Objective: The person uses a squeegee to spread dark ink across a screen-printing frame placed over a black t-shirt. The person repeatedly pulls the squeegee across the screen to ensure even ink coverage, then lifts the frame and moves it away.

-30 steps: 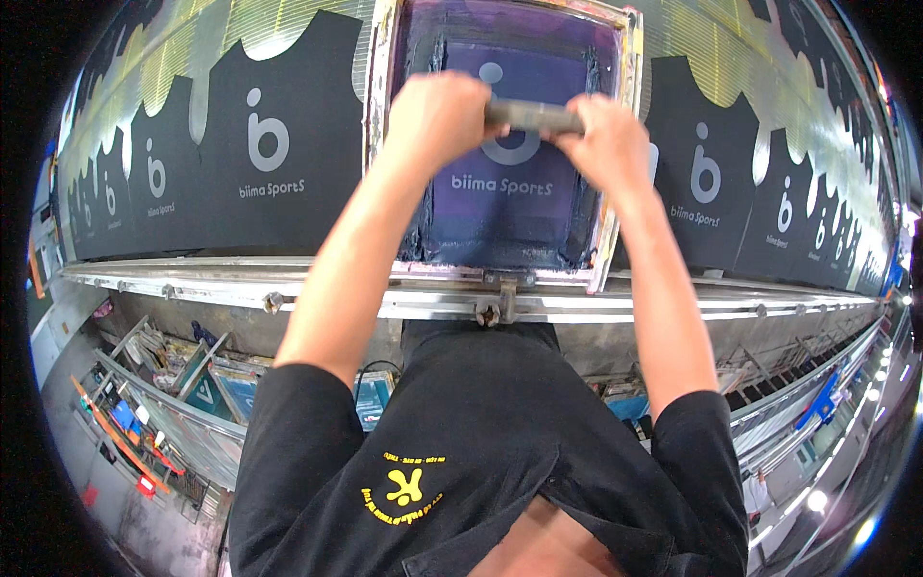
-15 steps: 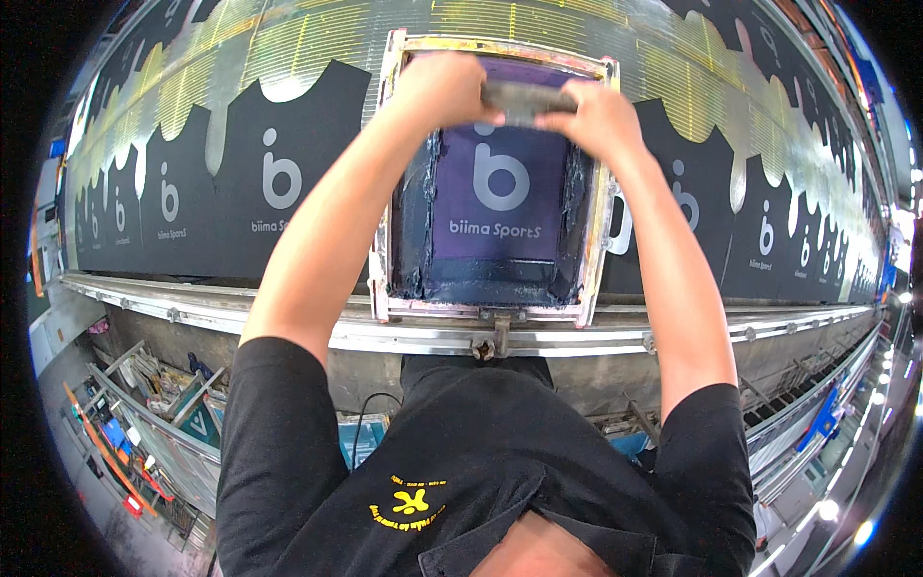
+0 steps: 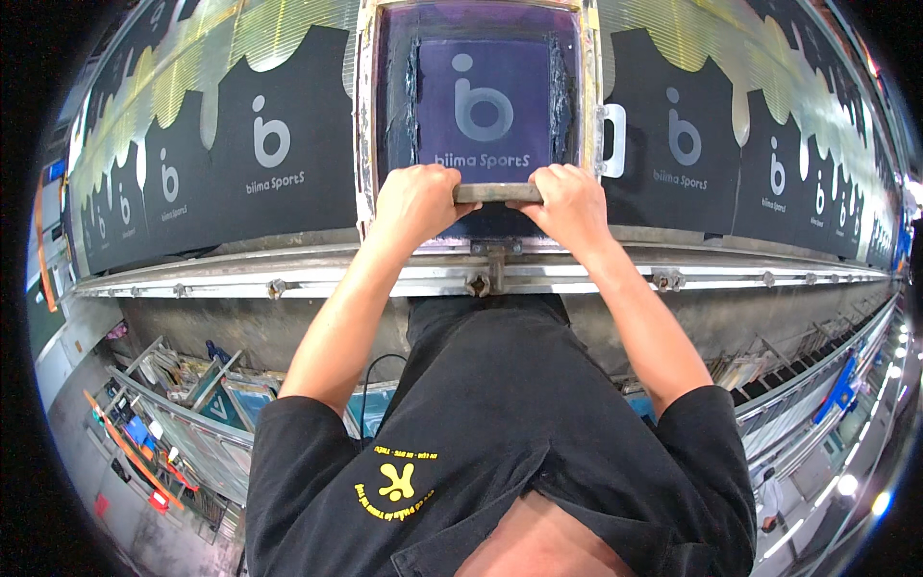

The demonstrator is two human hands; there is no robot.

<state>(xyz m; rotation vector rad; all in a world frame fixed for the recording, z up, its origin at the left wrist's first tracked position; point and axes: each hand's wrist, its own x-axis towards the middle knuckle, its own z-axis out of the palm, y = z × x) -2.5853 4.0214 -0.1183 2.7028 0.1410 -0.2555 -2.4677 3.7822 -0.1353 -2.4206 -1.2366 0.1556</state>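
Observation:
Both my hands grip a squeegee [image 3: 497, 193] with a greyish bar handle, held crosswise over the near end of a printing screen. My left hand [image 3: 419, 204] is closed round its left end and my right hand [image 3: 569, 206] round its right end, thumbs toward the middle. The screen frame [image 3: 367, 115] is pale and ink-stained. Inside it a purple mesh [image 3: 534, 72] bears a light rounded emblem with lettering below, and thick dark ink lines its sides. The squeegee's blade is hidden under the handle and hands.
Black garment panels [image 3: 322, 125] with light emblems lie in a row on both sides, on a long table streaked with yellow. A metal rail [image 3: 356, 279] with bolts runs along its near edge, a clamp [image 3: 495, 264] at the frame. Racks [image 3: 192, 433] stand behind at lower left.
Both hands have drawn the squeegee from the far end of the screen to the near end, toward my body. The whole view has shifted slightly.

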